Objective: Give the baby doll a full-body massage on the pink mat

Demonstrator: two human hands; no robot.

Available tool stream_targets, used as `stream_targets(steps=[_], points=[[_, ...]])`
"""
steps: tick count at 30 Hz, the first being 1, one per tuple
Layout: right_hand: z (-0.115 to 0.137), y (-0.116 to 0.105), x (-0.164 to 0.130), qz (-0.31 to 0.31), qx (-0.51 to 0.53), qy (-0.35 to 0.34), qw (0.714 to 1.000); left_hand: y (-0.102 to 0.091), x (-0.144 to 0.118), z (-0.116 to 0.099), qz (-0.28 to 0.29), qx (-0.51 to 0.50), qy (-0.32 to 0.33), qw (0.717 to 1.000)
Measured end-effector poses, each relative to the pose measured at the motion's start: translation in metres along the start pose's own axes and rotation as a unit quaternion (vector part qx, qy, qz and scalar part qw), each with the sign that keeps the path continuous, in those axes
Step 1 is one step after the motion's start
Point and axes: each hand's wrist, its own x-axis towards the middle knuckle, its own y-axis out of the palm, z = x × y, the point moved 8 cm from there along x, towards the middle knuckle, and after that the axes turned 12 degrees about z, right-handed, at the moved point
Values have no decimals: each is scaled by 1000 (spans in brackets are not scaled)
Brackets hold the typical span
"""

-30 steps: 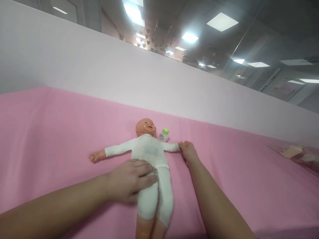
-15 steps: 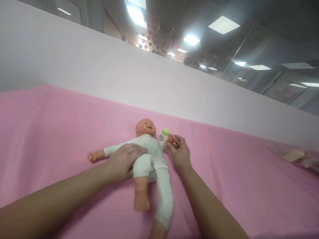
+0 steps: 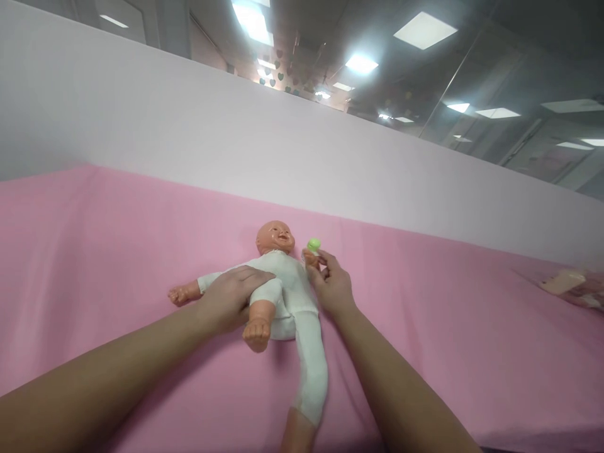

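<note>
Doll [image 3: 293, 286] with a white cloth body, lying face up on a pink-covered bench [image 3: 141, 242], head toward a pale panel [image 3: 189, 138]. The left hand [image 3: 238, 292] grasps the bent leg [image 3: 268, 290] at the thigh, apparently to support it in its fold; the foot [image 3: 258, 332] is thus held off the bench. The right hand [image 3: 330, 283] has its fingers curled round the opposite arm near the small hand [image 3: 309, 257]; a grip so near the end probably gives good control of a soft, limp limb. The other arm [image 3: 186, 292] and other leg [image 3: 311, 371] lie stretched out, presumably because nothing lifts them.

Partly concealed: a green cap [image 3: 314, 243], perhaps of a small container, shows beside the head, the small hand and the right hand hiding most of what lies below it. The left thumb is out of sight beneath the thigh, so how firmly it presses cannot be told. The lower border cuts off the outstretched foot. At the right border, a pale item [image 3: 564, 281] is too blurred to identify.
</note>
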Motion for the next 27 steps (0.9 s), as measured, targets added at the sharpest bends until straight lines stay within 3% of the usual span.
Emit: stream_targets(steps=[3,6,10,14,17,20,23,25,27], points=[[-33,-27,4,-86,43,56,994,2,-7,-15,-8,-6,45,999],[-70,-46,7,-120,53,133,982,8,-14,-35,9,6,107,994],[-107,-50,8,-82,23,230,970,20,-26,-63,46,43,184,981],[-115,-49,10,-52,-9,242,969,40,-31,-77,77,101,209,970],[-108,-49,11,-44,-45,234,970,43,-30,-78,84,104,200,971],[-84,-51,7,-92,-36,185,978,29,-23,-68,69,58,162,983],[-41,-40,2,-133,4,78,988,8,-11,-41,24,48,57,997],[-12,-22,0,-108,-9,25,994,0,-4,-19,18,65,-29,997],[14,0,-1,-46,-41,-35,998,0,2,-1,41,69,-86,993]])
